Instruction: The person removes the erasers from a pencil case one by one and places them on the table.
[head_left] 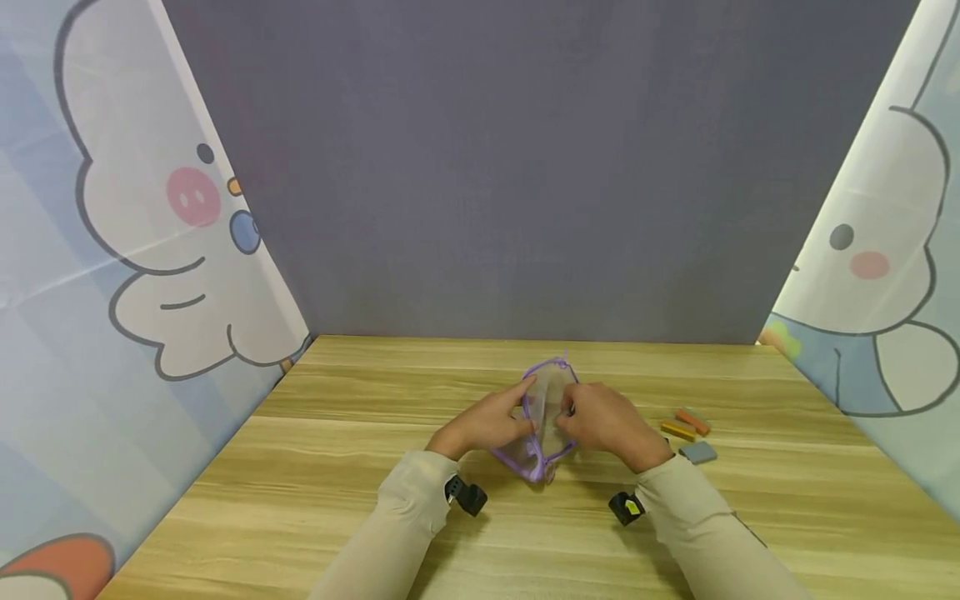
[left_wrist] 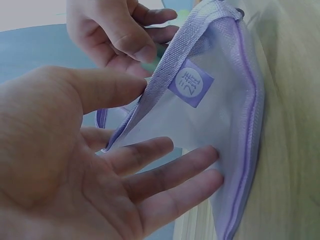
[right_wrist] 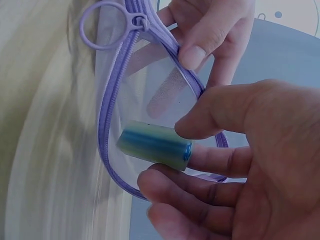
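A see-through mesh zipper pouch [head_left: 553, 400] with purple edging stands on the table, its mouth spread apart. My left hand [head_left: 491, 422] pinches the pouch's edge between thumb and index finger, while the other fingers lie along the outer mesh beside a purple label [left_wrist: 191, 83]. At the mouth, my right hand [head_left: 602, 422] holds a small translucent green block with a blue core [right_wrist: 150, 144], gripped between thumb and fingers. One end of this block points into the pouch in the right wrist view. A purple ring pull [right_wrist: 82, 31] hangs from the zipper.
To the right of my right hand lie an orange stick-shaped piece [head_left: 692, 422], a yellow one [head_left: 678, 431] and a flat grey piece [head_left: 698, 452]. A dark grey panel [head_left: 480, 183] rises behind the wood-grain table [head_left: 337, 400]. Cartoon-printed sheets hang at both sides.
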